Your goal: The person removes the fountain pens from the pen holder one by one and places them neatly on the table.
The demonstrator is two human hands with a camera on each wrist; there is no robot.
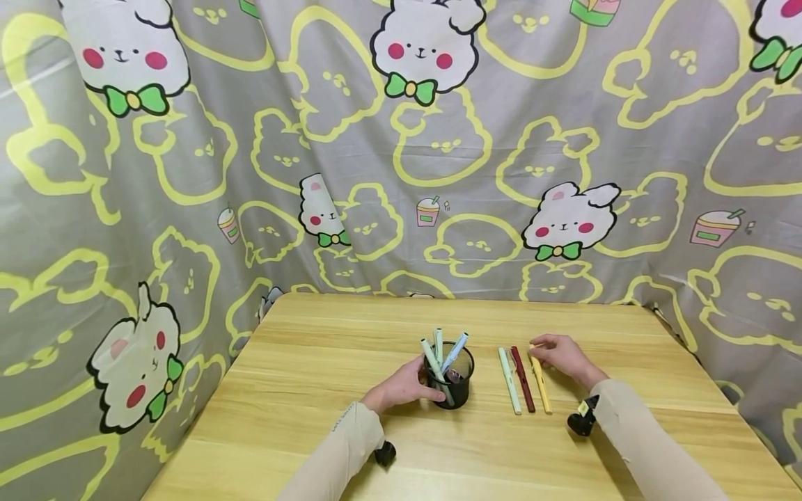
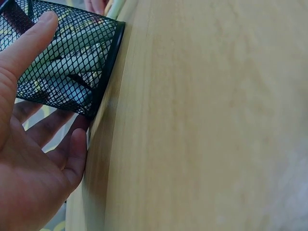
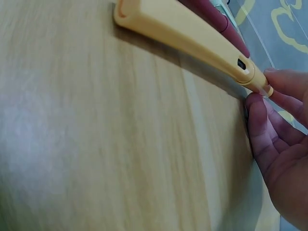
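Observation:
My left hand (image 1: 401, 385) holds a black mesh pen holder (image 1: 461, 395) upright on the table, thumb on the near side and fingers round the back. Inside stand two pale green pens (image 1: 431, 356) and a light blue pen (image 1: 455, 351); a dark item among them is unclear. Right of the holder, a mint pen (image 1: 510, 386), a dark red pen (image 1: 523, 379) and a yellow pen (image 1: 542, 390) lie side by side. Thumb and forefinger of my right hand (image 1: 564, 356) pinch the yellow pen's far end, seen close in the right wrist view.
The light wooden table (image 1: 301, 403) reaches back to a grey curtain (image 1: 401, 153) with yellow outlines and white cartoon bears. More of the curtain hangs along the left and right sides. Each sleeve has a black wrist camera (image 1: 583, 421) near its cuff.

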